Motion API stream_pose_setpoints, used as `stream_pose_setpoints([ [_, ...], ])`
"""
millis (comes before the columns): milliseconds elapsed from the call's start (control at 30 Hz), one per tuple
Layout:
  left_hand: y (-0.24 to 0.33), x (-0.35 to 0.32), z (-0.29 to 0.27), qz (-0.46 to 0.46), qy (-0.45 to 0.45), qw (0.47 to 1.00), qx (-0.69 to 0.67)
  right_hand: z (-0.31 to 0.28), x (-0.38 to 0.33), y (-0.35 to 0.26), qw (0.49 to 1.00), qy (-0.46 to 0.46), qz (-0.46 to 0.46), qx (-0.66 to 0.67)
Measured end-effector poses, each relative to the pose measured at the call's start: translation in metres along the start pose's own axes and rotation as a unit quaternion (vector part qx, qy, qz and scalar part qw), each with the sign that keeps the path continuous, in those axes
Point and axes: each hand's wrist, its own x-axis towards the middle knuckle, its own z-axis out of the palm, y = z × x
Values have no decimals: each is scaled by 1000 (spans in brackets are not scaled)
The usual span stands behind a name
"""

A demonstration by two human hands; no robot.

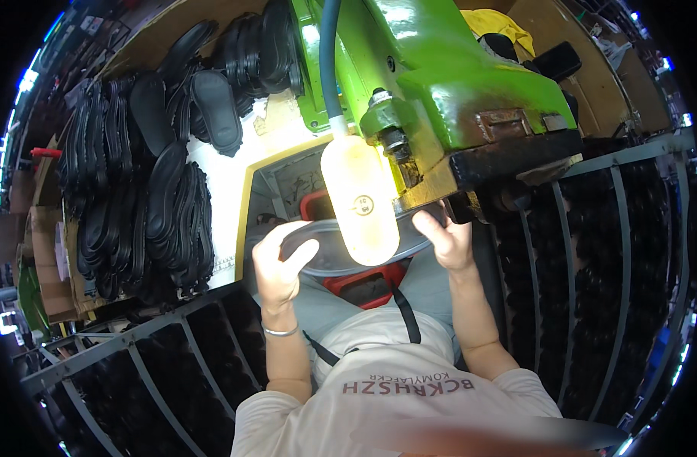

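A dark shoe sole (315, 242) spans the gap between my two hands, held sideways under the green machine (470, 84). My left hand (278, 265) grips one end, thumb on top and fingers wrapped behind the rim. At the other end my right hand (450, 242) pinches the sole close to the machine's lower working head (409, 171). A bright lamp (356, 190) hangs in front and hides the sole's middle. Where the sole's far edge meets the machine cannot be made out clearly.
Stacks of black soles (120, 190) crowd the white, yellow-edged table (242, 183) on the left. Metal racks (135, 358) full of dark items flank me on both sides. Behind the machine, a cardboard box (592, 76) holds a yellow cloth (504, 30). Below the sole is a red frame (363, 286).
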Motion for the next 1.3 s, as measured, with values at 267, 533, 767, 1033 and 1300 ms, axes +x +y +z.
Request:
stream_pose_setpoints([
  [267,-52,-70,10,-125,-72,983,109,-8,9,27,994,-17,83,-69],
  [533,-61,-67,48,-113,-109,986,50,-24,6,-50,945,-40,-39,-323],
  [767,-10,126,29,221,102,926,289,-189,2,-128,894,397,-185,-95],
  [1033,-37,349,-86,154,173,969,86,-246,116,-99,874,438,-194,-80],
  [1300,-12,280,-48,225,205,873,382,-235,114,-80,784,474,44,-399],
])
